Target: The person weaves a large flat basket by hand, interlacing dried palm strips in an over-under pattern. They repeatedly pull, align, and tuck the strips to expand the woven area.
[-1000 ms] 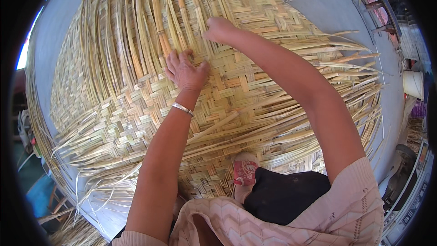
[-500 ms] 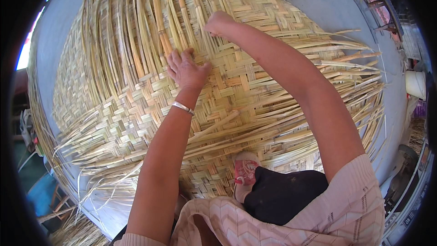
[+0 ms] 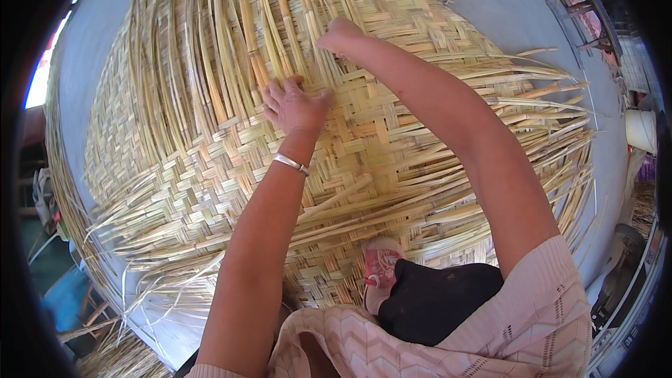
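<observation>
Left hand [image 3: 294,106] spread flat, pinning woven bamboo mat [image 3: 420,140]; right hand [image 3: 341,35] pinching 1 strip: best kept taut.

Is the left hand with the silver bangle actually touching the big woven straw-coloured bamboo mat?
Touching. In the head view the left hand lies palm down on the woven bamboo mat, fingers spread across the loose strips, with no gap visible beneath them.

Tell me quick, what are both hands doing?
Left hand: open, fingers spread flat on the woven mat.
Right hand: closed around loose strips of the mat.
</observation>
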The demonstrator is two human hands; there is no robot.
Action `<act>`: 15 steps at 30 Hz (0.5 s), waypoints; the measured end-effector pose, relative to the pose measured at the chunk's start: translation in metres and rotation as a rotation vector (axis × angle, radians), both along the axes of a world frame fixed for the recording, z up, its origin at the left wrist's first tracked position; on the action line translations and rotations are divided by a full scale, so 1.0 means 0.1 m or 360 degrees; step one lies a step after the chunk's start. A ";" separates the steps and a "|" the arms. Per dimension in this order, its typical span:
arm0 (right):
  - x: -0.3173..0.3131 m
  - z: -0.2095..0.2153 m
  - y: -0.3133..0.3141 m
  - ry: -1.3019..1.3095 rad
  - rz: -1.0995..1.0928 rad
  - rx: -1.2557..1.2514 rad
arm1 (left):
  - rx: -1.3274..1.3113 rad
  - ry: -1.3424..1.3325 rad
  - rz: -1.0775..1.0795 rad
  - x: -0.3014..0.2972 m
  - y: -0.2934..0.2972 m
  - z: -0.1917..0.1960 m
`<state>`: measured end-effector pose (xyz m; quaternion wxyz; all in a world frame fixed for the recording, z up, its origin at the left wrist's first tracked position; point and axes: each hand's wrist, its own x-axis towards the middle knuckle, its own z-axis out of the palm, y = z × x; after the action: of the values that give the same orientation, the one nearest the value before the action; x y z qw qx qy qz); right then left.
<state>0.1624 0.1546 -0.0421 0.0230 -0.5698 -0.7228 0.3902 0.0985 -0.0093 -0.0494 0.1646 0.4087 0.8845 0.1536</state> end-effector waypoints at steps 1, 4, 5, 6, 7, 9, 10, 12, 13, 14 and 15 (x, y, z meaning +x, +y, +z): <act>0.00 -0.04 0.03 0.0026 -0.0040 -0.0113 | -0.0008 0.0015 0.0007 0.01 0.01 0.00; 0.04 -0.15 0.07 0.0164 0.0025 -0.0212 | -0.0021 0.0007 0.0024 0.03 0.02 0.00; 0.07 -0.17 0.08 0.0349 -0.0010 -0.0329 | -0.0020 0.0003 0.0017 0.03 0.02 0.00; 0.12 -0.18 0.08 0.0518 -0.0043 -0.0453 | -0.0020 -0.0001 0.0011 0.04 0.02 0.00; 0.16 -0.19 0.07 0.0669 -0.0089 -0.0563 | -0.0003 -0.0005 0.0001 0.04 0.02 0.00; 0.20 -0.18 0.03 0.0842 -0.0088 -0.0589 | -0.0009 -0.0008 0.0017 0.05 0.03 0.00; 0.23 -0.17 0.01 0.0917 -0.0101 -0.0624 | -0.0018 -0.0006 0.0021 0.05 0.03 0.01; 0.26 -0.11 -0.02 0.0841 -0.0093 -0.0620 | -0.0013 -0.0011 0.0006 0.05 0.01 0.03; 0.26 -0.08 -0.02 0.0807 -0.0092 -0.0631 | -0.0015 -0.0012 -0.0006 0.05 0.01 0.05; 0.25 -0.05 -0.02 0.0729 -0.0056 -0.0585 | -0.0025 -0.0003 -0.0021 0.04 0.00 0.07; 0.23 -0.02 -0.03 0.0650 -0.0021 -0.0538 | -0.0033 0.0002 -0.0040 0.02 -0.02 0.09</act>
<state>0.1854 0.1520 -0.0437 0.0755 -0.4797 -0.6239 0.6123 0.1002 -0.0111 -0.0403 0.1702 0.4181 0.8809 0.1420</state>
